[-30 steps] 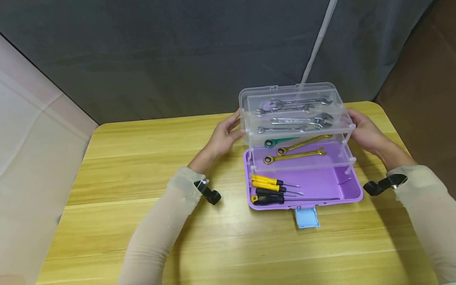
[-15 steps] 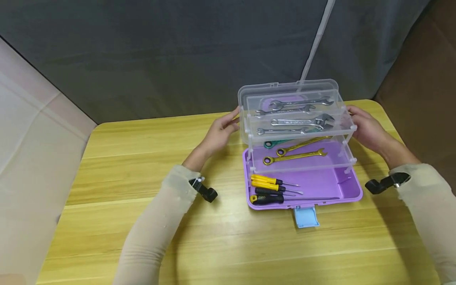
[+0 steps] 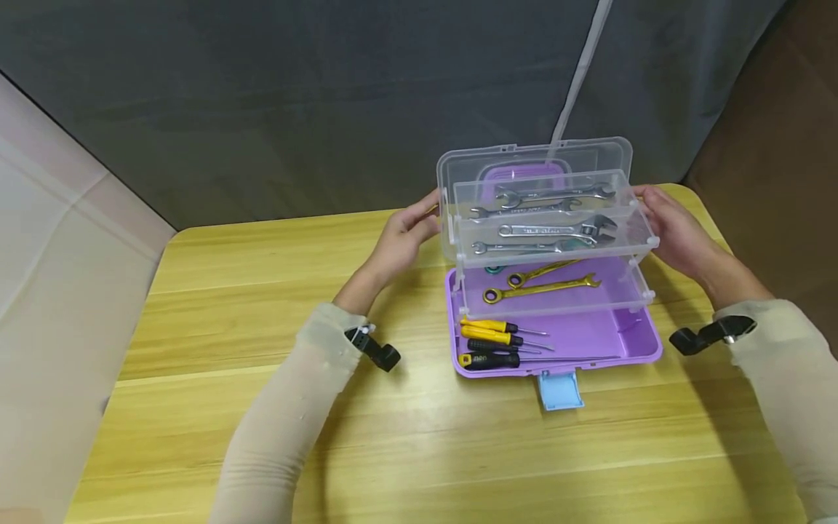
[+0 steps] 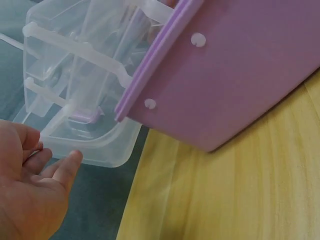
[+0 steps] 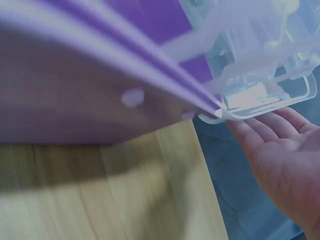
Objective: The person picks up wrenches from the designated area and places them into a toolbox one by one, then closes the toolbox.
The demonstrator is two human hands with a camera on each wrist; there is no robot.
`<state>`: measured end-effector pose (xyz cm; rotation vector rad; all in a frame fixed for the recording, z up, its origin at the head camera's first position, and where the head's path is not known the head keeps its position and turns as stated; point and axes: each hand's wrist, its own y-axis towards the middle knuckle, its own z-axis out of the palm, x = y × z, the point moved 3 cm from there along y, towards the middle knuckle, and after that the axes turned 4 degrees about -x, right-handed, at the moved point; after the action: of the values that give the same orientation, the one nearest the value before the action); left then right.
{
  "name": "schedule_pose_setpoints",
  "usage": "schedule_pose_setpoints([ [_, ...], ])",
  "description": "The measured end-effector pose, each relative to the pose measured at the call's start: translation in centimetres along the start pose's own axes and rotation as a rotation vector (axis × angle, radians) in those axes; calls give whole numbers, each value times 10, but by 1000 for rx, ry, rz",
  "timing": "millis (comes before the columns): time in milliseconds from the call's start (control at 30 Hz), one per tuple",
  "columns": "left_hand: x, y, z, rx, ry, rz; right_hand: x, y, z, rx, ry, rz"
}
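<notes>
A purple toolbox (image 3: 553, 372) stands with its clear lid (image 3: 596, 156) raised at the back and its clear tiered trays (image 3: 556, 309) fanned out. Silver wrenches (image 3: 556, 231) lie in the upper trays, yellow wrenches (image 3: 543, 288) in the lower one. Screwdrivers (image 3: 491, 338) rest in the base. My left hand (image 3: 396, 244) touches the lid's left edge with its fingertips, its thumb apart from the other fingers. On the opposite side, my right hand (image 3: 681, 236) has its fingers behind the lid; in the right wrist view, extended fingers (image 5: 270, 127) lie under the lid's rim.
A blue latch (image 3: 559, 391) hangs from the box's front edge onto the wooden table (image 3: 262, 327). Behind the table's back edge rises a dark grey curtain (image 3: 294, 109). A brown panel (image 3: 779, 145) stands on the right.
The lid has tilted up and forward, so more of it and its purple handle show above the trays. The upper trays have shifted slightly toward the front, covering the green wrench more.
</notes>
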<state>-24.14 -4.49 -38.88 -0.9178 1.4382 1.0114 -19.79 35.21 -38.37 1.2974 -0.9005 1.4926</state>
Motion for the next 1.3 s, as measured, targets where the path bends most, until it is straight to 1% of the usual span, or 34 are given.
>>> schedule_pose_setpoints([
  [100,-5,-2,1,1,-26,3,4,-1,2,15,-5,-15],
  [233,-15,-5,4,19,1,1,13,-1,4,30,-10,3],
  [333,-28,-9,5,44,55,1,20,-1,3,-4,2,43],
  [400,-36,-13,5,61,73,-11,26,0,1,-40,-17,81],
  [467,-44,-16,5,75,82,-37,32,0,-1,-66,-60,130],
  [633,-60,-26,6,108,104,-112,46,-2,-2,-91,-193,219],
  [700,-65,-30,8,115,120,-142,51,-3,1,-104,-245,243],
  [800,-73,-37,9,117,135,-186,58,-5,9,-116,-355,270],
  [900,-81,-44,11,112,134,-218,63,-10,16,-118,-464,276],
  [1000,-89,-53,14,117,151,-220,66,-16,19,-107,-526,263],
  [1133,-96,-68,22,103,230,-194,68,-25,22,-62,-535,228],
  [1233,-95,-78,28,60,257,-170,69,-35,23,-35,-586,220],
  [1300,-92,-85,31,36,247,-155,70,-43,24,-28,-654,220],
])
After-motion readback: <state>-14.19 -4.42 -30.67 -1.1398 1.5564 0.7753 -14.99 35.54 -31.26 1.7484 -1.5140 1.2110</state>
